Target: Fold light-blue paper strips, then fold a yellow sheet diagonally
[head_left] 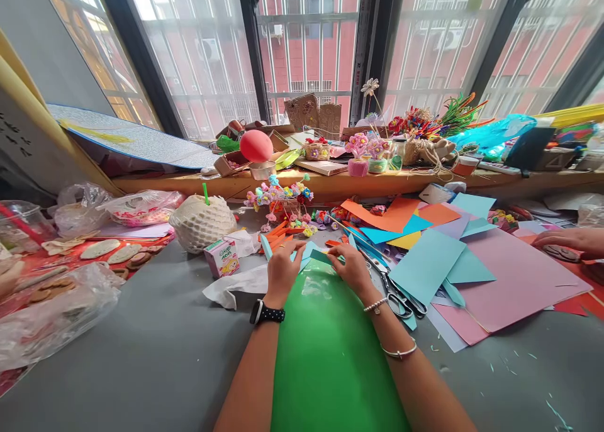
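With each grip, your left hand and right hand pinch opposite ends of a small blue paper piece, at the far end of the glossy green surface. Scissors lie beside your right wrist on the counter.

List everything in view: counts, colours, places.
Windows: several, dark-framed, back
Ledge clutter: plenty, multicoloured, back
Balloon: one, red, back
Flowers: many, multicoloured, centre
Netted thing: one, cream, left
Small box: one, pink, left
Bags: several, clear, left
Table: one, grey, front
Paper sheets: many, multicoloured, right
Scissors: at least one, black-handled, right
Glossy thing: one, green, front
Paper pieces: some, blue, between hands
Other hands: at least one, right edge
Left hand: one, black watch, centre
Right hand: one, pale bracelets, centre
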`<action>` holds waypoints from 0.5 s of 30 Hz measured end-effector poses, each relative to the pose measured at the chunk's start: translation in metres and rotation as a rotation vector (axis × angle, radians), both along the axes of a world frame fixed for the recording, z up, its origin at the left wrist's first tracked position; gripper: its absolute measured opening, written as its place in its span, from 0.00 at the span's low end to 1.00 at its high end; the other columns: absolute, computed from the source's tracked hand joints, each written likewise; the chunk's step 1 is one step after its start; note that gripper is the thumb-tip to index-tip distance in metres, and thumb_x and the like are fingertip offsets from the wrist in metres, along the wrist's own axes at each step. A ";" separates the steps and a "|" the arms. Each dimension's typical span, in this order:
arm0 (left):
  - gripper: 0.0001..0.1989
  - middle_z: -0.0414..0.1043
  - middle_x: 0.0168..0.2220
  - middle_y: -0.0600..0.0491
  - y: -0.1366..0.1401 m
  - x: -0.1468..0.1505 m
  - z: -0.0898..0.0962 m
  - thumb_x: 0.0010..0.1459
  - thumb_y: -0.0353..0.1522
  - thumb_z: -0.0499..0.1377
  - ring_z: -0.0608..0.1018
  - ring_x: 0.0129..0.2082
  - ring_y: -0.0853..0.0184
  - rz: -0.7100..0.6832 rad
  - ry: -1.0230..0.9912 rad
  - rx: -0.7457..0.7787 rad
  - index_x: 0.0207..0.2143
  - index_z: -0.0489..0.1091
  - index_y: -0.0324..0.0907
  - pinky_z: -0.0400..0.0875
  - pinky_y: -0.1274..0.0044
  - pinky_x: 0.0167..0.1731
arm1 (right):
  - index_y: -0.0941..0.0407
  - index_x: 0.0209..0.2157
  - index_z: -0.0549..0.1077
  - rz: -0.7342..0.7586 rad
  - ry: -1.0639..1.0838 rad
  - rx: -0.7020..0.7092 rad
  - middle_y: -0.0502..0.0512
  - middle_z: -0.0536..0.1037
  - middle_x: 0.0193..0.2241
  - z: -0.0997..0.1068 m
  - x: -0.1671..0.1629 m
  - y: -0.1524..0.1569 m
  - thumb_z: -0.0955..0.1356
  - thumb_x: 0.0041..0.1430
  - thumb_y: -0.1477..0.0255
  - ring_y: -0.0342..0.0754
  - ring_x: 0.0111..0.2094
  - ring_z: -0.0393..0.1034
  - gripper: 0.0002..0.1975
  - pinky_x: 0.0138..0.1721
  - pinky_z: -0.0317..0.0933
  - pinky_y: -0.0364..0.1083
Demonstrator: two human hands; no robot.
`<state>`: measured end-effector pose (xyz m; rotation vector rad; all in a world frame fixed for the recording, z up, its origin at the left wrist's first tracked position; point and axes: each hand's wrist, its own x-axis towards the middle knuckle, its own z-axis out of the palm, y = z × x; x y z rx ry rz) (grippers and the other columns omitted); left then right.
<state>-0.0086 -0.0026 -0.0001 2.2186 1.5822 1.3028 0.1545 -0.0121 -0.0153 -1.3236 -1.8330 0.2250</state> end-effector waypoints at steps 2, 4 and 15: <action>0.09 0.72 0.34 0.53 0.000 0.002 -0.001 0.51 0.33 0.52 0.72 0.34 0.68 -0.119 0.038 -0.032 0.34 0.69 0.43 0.65 0.77 0.34 | 0.58 0.27 0.69 0.046 -0.006 0.016 0.54 0.73 0.26 0.001 -0.002 -0.001 0.63 0.50 0.75 0.47 0.31 0.64 0.04 0.33 0.57 0.45; 0.08 0.73 0.32 0.53 0.000 0.005 -0.001 0.51 0.33 0.52 0.72 0.33 0.68 -0.191 0.101 -0.097 0.32 0.69 0.43 0.65 0.78 0.32 | 0.57 0.27 0.69 0.072 -0.015 0.027 0.53 0.73 0.26 0.001 -0.004 -0.002 0.63 0.50 0.75 0.46 0.31 0.64 0.03 0.33 0.57 0.44; 0.09 0.73 0.30 0.53 -0.002 0.004 -0.001 0.51 0.34 0.51 0.73 0.30 0.68 -0.097 0.118 -0.131 0.28 0.71 0.43 0.64 0.78 0.31 | 0.57 0.24 0.70 -0.149 -0.031 -0.019 0.54 0.73 0.25 -0.001 0.004 0.000 0.62 0.49 0.75 0.47 0.29 0.65 0.06 0.31 0.56 0.44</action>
